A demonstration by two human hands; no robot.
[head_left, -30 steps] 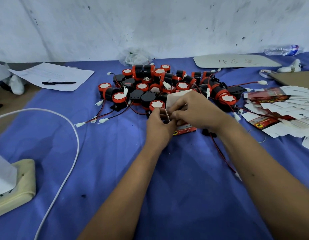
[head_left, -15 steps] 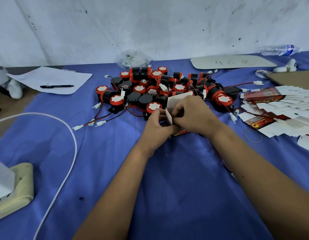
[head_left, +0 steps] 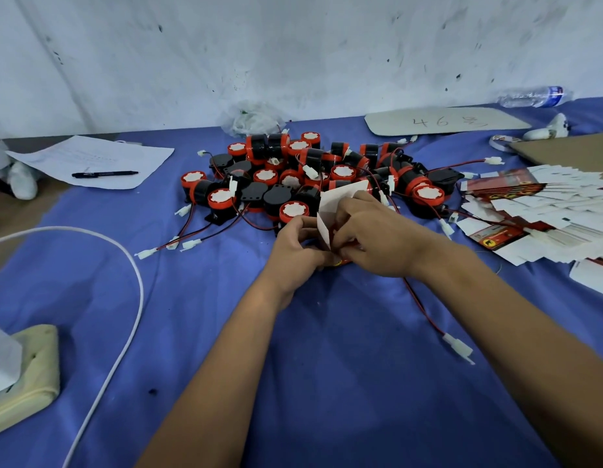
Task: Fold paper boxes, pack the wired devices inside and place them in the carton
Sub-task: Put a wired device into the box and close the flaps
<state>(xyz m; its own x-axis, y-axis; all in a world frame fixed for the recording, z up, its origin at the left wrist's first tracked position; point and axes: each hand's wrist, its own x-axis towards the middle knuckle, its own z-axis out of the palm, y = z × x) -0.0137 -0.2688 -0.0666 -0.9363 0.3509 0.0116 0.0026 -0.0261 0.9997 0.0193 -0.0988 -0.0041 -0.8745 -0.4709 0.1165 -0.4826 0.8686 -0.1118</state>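
- Both hands pinch a half-folded paper box [head_left: 330, 211]: left hand [head_left: 295, 244] and right hand [head_left: 374, 238] curl around its flaps.
- The box sits low over the blue surface [head_left: 327, 349], just before the heaped wired devices [head_left: 310, 173].

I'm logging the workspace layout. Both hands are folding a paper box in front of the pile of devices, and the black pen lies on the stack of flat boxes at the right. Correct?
Not quite. In the head view the black pen lies on the white sheet of paper at the left, not on the flat boxes. The rest holds.
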